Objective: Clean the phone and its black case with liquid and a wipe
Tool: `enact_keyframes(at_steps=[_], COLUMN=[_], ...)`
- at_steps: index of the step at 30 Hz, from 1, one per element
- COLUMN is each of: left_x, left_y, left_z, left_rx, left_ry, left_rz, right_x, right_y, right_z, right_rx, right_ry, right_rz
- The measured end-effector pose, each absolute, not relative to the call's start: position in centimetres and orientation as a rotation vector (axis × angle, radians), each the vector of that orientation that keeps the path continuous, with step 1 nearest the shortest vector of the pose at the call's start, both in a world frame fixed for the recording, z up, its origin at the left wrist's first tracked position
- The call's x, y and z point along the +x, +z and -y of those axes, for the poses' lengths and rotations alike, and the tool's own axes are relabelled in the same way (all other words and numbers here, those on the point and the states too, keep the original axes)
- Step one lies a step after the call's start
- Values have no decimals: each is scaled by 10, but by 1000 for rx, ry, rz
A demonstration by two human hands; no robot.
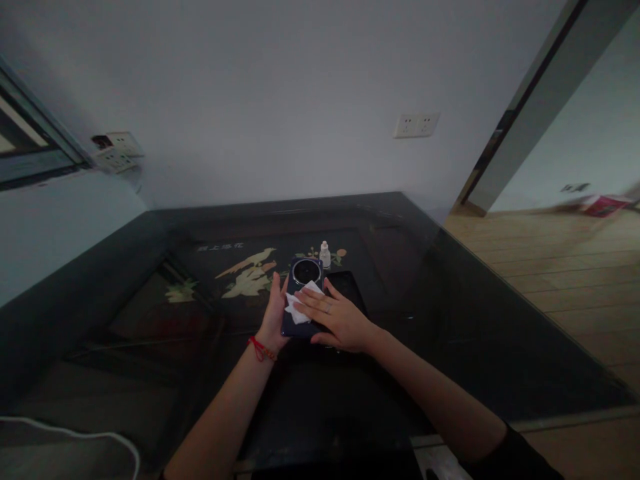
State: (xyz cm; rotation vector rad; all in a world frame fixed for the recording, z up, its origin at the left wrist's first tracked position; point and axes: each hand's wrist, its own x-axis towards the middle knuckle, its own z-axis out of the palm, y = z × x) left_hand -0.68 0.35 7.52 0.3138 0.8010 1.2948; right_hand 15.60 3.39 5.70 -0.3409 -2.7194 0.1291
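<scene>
A dark blue phone (303, 283) lies back-up on the black glass table (450, 320), its round camera ring toward the wall. My left hand (275, 313) holds the phone's left edge, fingers wrapped along it; a red cord circles that wrist. My right hand (333, 317) lies flat over the phone with its fingers stretched out, pressing a small white wipe (299, 305) against the phone's back. A ring shows on one finger. A small white dropper bottle (325, 255) stands just beyond the phone.
A dark flat item (350, 287) lies right of the phone. The tabletop carries a bird-and-flower inlay (250, 273). Wall sockets (416, 125) sit above. A white cable (100, 440) curls at the near left. Wooden floor (560, 267) lies to the right.
</scene>
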Motion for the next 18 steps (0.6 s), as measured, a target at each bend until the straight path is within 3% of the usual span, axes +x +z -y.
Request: enact_keyframes(at_steps=[8,18], left_x=[-27,-26], left_y=[73,68], left_z=[-11,-11], left_rx=[287,261], left_ry=[1267,1202], left_rz=[-708,-588], right_x=[151,165], right_y=[56,55], right_z=[-21,-46], right_rx=[-17,-232], right_ry=[88,47], right_rz=[2661,2519])
